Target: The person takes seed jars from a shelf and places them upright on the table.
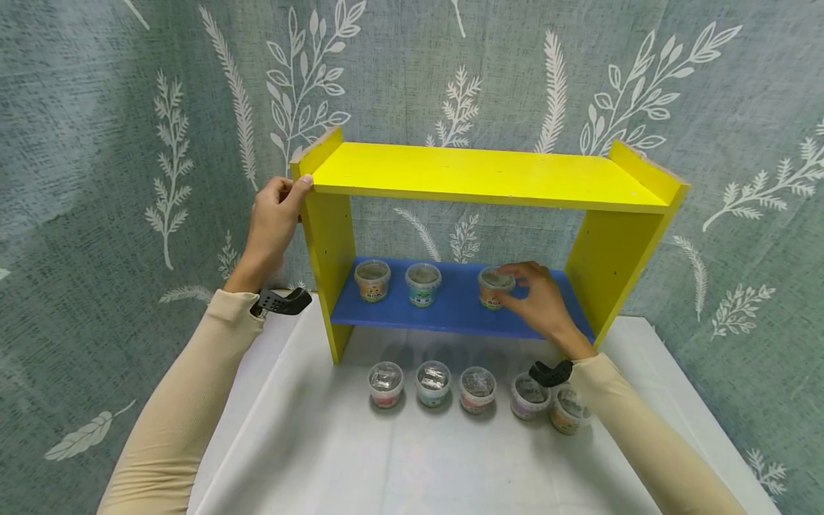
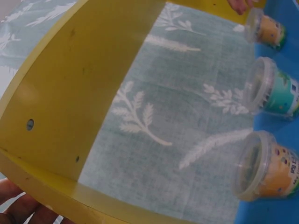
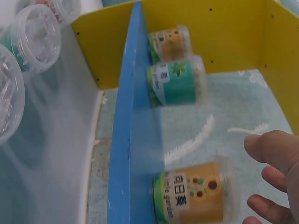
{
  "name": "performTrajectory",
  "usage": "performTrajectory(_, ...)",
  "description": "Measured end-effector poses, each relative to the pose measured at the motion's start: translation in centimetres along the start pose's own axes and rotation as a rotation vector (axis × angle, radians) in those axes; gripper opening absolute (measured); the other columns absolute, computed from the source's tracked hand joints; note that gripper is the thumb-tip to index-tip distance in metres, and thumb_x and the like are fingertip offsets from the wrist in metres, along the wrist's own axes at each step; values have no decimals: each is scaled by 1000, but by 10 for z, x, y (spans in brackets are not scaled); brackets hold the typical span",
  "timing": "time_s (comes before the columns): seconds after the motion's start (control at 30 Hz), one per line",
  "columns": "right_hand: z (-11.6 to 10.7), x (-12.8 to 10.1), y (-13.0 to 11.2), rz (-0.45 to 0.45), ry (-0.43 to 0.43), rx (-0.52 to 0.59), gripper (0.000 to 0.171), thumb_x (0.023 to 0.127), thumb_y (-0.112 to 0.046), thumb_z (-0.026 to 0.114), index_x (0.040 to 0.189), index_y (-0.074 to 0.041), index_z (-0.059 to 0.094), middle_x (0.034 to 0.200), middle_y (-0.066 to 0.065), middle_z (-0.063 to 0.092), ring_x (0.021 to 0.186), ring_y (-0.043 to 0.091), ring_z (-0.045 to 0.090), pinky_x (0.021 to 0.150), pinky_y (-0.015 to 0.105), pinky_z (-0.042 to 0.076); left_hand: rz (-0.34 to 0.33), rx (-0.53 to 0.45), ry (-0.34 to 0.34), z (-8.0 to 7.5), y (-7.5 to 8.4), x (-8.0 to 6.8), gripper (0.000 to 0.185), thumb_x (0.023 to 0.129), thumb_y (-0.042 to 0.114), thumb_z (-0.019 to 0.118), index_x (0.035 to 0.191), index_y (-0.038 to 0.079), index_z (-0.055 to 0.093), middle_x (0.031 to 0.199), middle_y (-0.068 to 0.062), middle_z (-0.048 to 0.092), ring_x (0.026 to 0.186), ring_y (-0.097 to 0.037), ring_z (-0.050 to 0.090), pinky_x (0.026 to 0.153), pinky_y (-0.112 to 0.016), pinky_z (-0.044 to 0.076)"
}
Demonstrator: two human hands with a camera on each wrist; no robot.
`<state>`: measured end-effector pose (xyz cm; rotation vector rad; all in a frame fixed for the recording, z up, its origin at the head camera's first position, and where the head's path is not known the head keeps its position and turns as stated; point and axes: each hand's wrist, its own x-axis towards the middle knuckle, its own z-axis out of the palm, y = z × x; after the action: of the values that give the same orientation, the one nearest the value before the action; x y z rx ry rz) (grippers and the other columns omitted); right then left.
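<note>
Left hand (image 1: pixel 273 218): gripping shelf (image 1: pixel 463 168) corner, apparently steadying it | Right hand (image 1: pixel 537 300): holding fingers apart beside cup (image 3: pixel 196 198) | Cup: standing upright on blue board (image 1: pixel 444 318), which is supporting its base

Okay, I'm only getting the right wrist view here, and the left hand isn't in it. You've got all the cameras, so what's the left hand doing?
Observer: In the head view, the left hand grips the upper left corner of the yellow shelf unit.
Operator: My picture cuts off what stands in front of it. How many are there?
Observer: Five tubs, standing on the white cloth.
Operator: Is anything hiding any of those five?
Observer: Yes, the right sleeve partly covers the rightmost one in the head view; I can't tell whether they touch.
</note>
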<state>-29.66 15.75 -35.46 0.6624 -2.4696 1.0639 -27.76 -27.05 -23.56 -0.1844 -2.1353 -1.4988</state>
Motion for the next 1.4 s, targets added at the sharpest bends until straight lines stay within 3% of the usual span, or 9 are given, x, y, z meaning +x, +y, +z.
performTrajectory(0.3,-3,5,12,49,-33,9,51,95,-29,77,137,-4,61,136,19,53,121,40,53,102,56,46,2,-3,-5,0,-1,1,48,102,56,55,114,9,56,108,-5,56,94,-19,54,85,-33,46)
performTrajectory(0.53,-2,9,18,90,-55,34,54,96,-36,74,141,-11,58,141,15,52,122,37,52,103,55,45,2,-2,-3,0,-2,0,48,102,55,55,114,9,56,108,-4,56,94,-19,54,83,-32,46)
performTrajectory(0.93,0,14,31,269,-157,162,75,91,-58,72,152,-21,48,154,10,43,129,38,50,98,59,48,-3,-8,-4,0,-1,0,48,102,56,55,114,10,57,108,-4,56,94,-18,54,84,-32,46)
performTrajectory(1.4,0,17,32,330,-251,203,85,90,-56,75,157,-17,41,155,12,42,131,36,49,97,56,49,-4,-5,-11,-1,-1,1,47,102,56,54,114,10,56,109,-5,56,95,-18,55,86,-33,47)
